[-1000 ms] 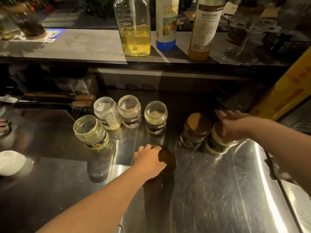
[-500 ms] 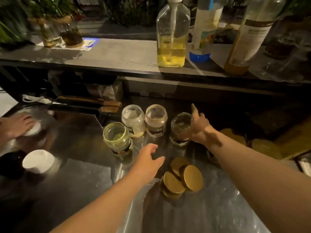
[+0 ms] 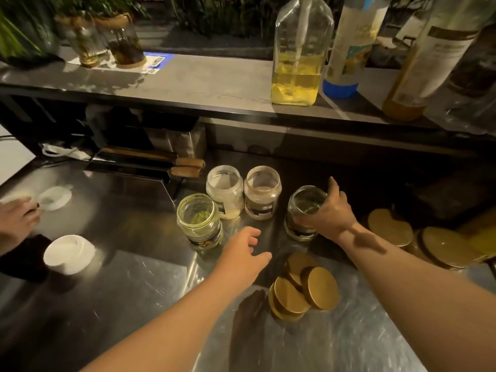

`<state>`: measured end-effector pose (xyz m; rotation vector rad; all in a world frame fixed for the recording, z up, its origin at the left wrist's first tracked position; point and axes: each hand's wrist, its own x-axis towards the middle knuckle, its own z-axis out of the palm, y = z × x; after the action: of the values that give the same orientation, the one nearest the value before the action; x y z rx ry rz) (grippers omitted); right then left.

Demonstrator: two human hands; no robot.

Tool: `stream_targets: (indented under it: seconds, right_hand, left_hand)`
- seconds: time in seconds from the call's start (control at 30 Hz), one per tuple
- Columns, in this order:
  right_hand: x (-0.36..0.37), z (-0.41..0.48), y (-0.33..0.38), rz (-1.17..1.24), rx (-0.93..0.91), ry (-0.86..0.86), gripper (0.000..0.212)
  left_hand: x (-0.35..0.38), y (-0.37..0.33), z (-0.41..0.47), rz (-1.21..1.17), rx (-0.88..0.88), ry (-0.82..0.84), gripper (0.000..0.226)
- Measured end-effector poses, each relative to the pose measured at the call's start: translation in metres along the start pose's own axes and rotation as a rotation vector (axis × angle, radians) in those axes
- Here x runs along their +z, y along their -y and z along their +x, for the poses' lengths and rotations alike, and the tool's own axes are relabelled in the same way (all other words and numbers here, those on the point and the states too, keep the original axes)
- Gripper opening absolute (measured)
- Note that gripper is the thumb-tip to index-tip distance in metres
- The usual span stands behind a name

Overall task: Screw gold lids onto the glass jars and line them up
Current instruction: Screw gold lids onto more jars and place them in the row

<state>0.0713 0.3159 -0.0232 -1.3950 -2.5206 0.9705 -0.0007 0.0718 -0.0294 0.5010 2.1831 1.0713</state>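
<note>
Several lidless glass jars stand on the steel counter (image 3: 134, 291). My right hand (image 3: 331, 210) grips the rightmost open jar (image 3: 302, 210) from its right side. To its left are a beige jar (image 3: 262, 193), a white-filled jar (image 3: 225, 191) and a greenish jar (image 3: 199, 221). My left hand (image 3: 243, 253) hovers open, fingers spread, between the greenish jar and a loose pile of gold lids (image 3: 303, 288). Two jars with gold lids on (image 3: 390, 228) (image 3: 447, 247) stand at the right edge.
A raised shelf (image 3: 201, 81) at the back holds an oil bottle (image 3: 298, 57), other bottles and two glass vessels. Two wooden-handled knives (image 3: 185, 167) lie behind the jars. A white cup (image 3: 68, 253) stands at the left, near another person's hand (image 3: 16, 218).
My right hand left the lidded jars on the right, swung left and closed on the rightmost open jar. My left hand lifted off the gold lids and opened. The view shifted left.
</note>
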Motion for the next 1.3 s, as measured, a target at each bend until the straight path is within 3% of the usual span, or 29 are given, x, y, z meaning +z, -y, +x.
stream_targets:
  seconds: [0.2,0.4,0.57,0.67,0.73,0.8,0.9,0.97,1.13,1.3]
  right_hand:
    - [-0.001,-0.015,-0.010,-0.023,-0.031,0.005,0.115]
    - [-0.006,-0.033,0.016,-0.028,-0.158,0.058,0.106]
    - [-0.020,-0.059,0.045,0.117,-0.299,0.242,0.108]
    - [-0.023,-0.065,0.053,0.235,-0.316,0.395,0.112]
    - [-0.023,-0.065,0.048,0.230,-0.292,0.530,0.126]
    - [-0.020,-0.064,0.035,0.045,-0.245,0.600,0.131]
    - [-0.007,-0.069,-0.001,-0.452,-0.151,0.574,0.108]
    - [0.004,-0.073,-0.029,-0.618,-0.092,0.604,0.105]
    - [0.028,-0.082,-0.066,-0.544,0.048,0.571,0.121]
    - [0.038,-0.087,-0.076,-0.466,0.002,0.465,0.105]
  left_hand:
    - [0.014,-0.002,0.007,0.054,0.012,0.053,0.066]
    - [0.019,-0.004,0.018,0.151,0.058,0.042,0.096]
    - [0.021,-0.008,0.024,-0.120,0.102,-0.001,0.130]
    - [0.017,-0.002,0.020,-0.224,0.115,-0.099,0.117]
    - [0.012,0.008,0.014,-0.199,0.112,-0.139,0.101]
    - [0.007,0.019,0.007,-0.158,0.104,-0.146,0.094]
    - [0.000,0.035,-0.002,-0.106,0.039,-0.090,0.095]
    - [-0.002,0.041,-0.005,-0.085,-0.016,-0.046,0.098]
    - [-0.001,0.043,-0.010,0.011,-0.068,-0.021,0.099]
    - [0.001,0.043,-0.011,0.108,-0.037,0.010,0.112]
